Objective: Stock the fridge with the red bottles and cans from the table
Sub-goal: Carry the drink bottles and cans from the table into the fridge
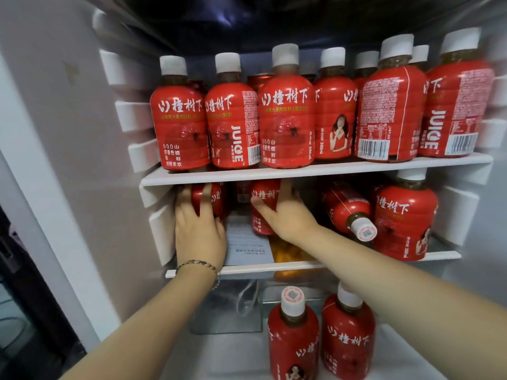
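Both my hands reach into the open fridge, onto its middle shelf (pixel 444 255). My left hand (pixel 197 229) grips a red bottle (pixel 216 200) at the shelf's left end. My right hand (pixel 285 215) is wrapped around a second red bottle (pixel 264 196) just to its right. Further right on that shelf a red bottle lies tipped over (pixel 345 209) with its white cap toward me, beside an upright one (pixel 403 215). The upper shelf (pixel 315 170) carries a full row of several red bottles with white caps, and a red can (pixel 259 79) shows behind them.
Two more red bottles (pixel 293 335) (pixel 348 333) stand on the fridge's lowest level, under my right forearm. A paper leaflet (pixel 247 242) and something orange (pixel 288 252) lie on the middle shelf. White rail ridges (pixel 137 116) line the fridge's left wall.
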Motion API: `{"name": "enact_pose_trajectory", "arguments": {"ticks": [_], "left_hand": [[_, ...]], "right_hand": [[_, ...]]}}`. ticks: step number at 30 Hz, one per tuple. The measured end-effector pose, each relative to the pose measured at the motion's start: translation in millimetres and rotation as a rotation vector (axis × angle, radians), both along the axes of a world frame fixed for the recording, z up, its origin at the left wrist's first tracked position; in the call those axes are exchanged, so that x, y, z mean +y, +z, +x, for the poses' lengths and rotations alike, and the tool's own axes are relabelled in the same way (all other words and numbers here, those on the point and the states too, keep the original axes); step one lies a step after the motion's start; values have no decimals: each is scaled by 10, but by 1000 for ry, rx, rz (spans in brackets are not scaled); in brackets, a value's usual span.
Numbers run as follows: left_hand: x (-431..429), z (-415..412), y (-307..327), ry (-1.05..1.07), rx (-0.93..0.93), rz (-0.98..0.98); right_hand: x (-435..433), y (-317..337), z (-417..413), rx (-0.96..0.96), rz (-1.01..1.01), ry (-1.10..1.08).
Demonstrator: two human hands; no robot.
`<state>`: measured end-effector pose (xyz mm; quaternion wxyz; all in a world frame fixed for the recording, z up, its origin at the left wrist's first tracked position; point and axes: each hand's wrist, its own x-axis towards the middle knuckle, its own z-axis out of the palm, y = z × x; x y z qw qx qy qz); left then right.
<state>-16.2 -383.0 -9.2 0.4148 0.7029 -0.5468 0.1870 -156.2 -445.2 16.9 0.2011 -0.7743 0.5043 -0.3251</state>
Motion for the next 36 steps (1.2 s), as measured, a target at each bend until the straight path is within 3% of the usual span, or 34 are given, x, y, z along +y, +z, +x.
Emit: {"name": "enact_pose_trajectory", "arguments": {"ticks": [3, 14, 16, 20, 25, 29, 32, 36], "left_hand": [[1, -8, 7, 0, 2, -7], [-18, 17, -11, -4, 9, -15], [-6, 9, -1, -6, 13, -6], [3, 8, 13, -3, 4, -15], [-3, 10, 20, 6, 0, -5], [9, 8, 20, 14, 0, 19], [8, 8, 28, 14, -7, 19], [7, 12, 28, 6, -4, 26]], "right_hand": [[-79, -4, 80, 140, 77, 47], [-256, 39, 486, 116, 312, -55], [-185, 75, 467, 266, 274, -72], [55, 247, 228, 709, -107, -220], [107, 311, -386, 1044, 75, -480], [160, 288, -532, 963, 60, -475], [257, 310, -581, 851, -103, -365], [435, 205, -660, 484, -191, -250]]}}
